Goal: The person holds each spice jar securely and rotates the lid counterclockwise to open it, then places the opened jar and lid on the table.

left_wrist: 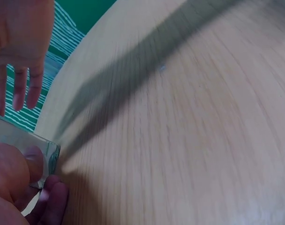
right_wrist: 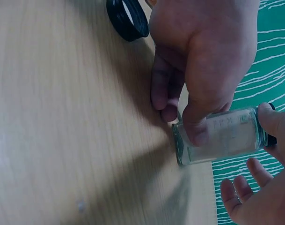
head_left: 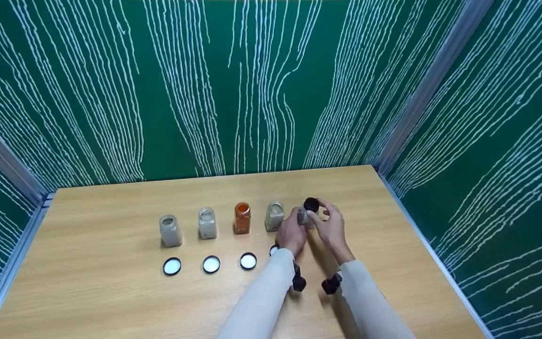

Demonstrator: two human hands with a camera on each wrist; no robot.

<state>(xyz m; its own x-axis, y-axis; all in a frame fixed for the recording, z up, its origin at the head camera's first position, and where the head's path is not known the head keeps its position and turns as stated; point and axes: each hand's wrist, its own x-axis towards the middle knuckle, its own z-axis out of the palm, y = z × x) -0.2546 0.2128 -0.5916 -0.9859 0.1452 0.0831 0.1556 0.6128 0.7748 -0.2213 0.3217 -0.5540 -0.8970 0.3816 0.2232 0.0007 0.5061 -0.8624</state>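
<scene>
Capping step, fifth jar [head_left: 305,217] at right end of the row: left hand [head_left: 291,234] grasps its body, right hand [head_left: 331,225] pinches the black lid [head_left: 311,204] on its mouth.
Next you likely twist it tight; four open jars [head_left: 207,223], lids [head_left: 211,264] in front, wooden table [head_left: 111,301], green walls [head_left: 252,84].

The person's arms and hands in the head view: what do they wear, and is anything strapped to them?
Both arms wear long, pale cream sleeves down to the wrists. The left hand and right hand are bare, with no gloves. A small black device is strapped under each wrist, the left one and the right one.
</scene>
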